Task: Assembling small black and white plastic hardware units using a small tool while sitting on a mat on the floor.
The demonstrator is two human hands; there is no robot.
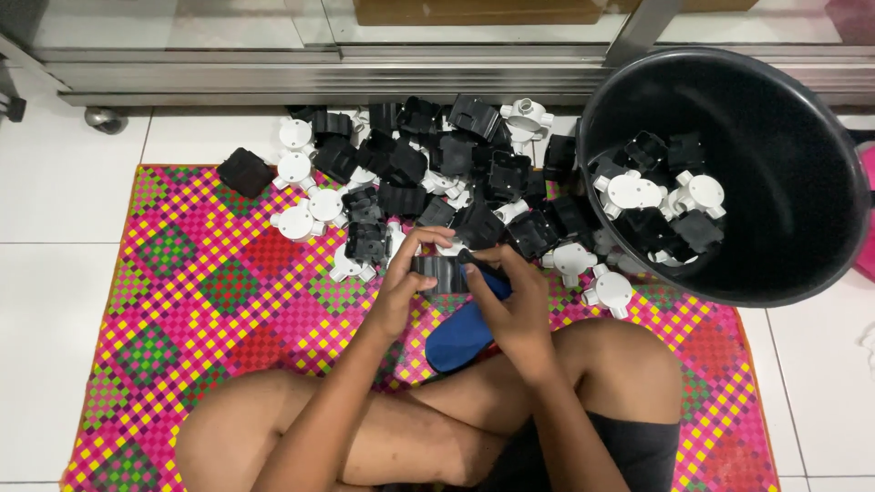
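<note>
My left hand (404, 284) grips a black plastic junction box (439, 272) from its left side, just above my crossed legs. My right hand (513, 305) is closed around a screwdriver with a blue handle (490, 283), its tip pressed to the box's right end. A blue flat object (458, 336), like a slipper, lies under my hands against my knee. Just beyond my hands spreads a heap of black boxes (428, 164) and white round boxes (310, 205).
A big black bucket (793, 164) tilts at the right, with several black and white boxes inside. I sit on a pink checkered woven mat (210, 292) over white floor tiles. A metal sliding door track (319, 73) runs along the far side.
</note>
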